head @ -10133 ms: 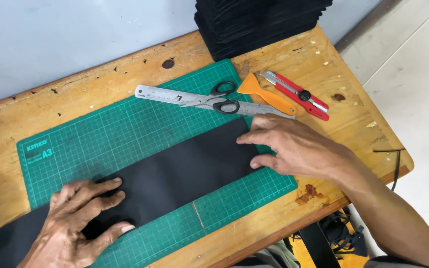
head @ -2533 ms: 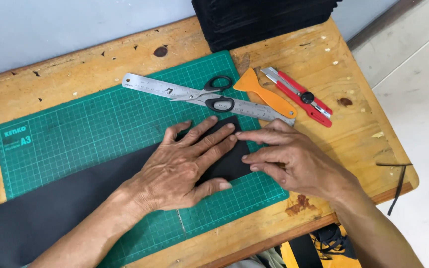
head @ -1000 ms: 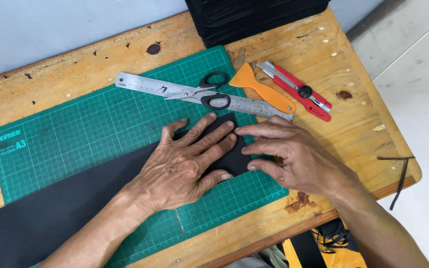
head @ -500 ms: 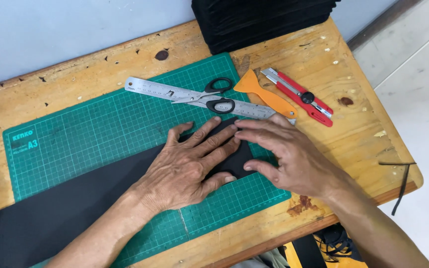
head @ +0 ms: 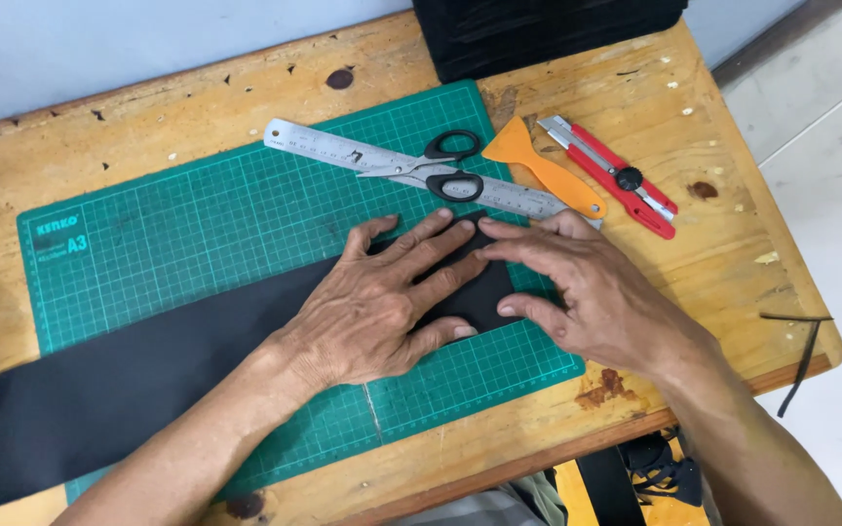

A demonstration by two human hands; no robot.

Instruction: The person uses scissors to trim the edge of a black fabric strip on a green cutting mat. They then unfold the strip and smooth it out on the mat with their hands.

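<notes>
With both palms spread flat, your left hand and right hand press down on the right end of the black fabric strip, fingers splayed and gripping nothing; the strip lies slantwise across the green cutting mat and runs off its lower left corner. You appear to be smoothing and flattening that end. A next move would call for keeping it pinned with one hand while the other reaches the steel ruler and scissors, with the orange scraper and red utility knife on the tabletop beyond.
</notes>
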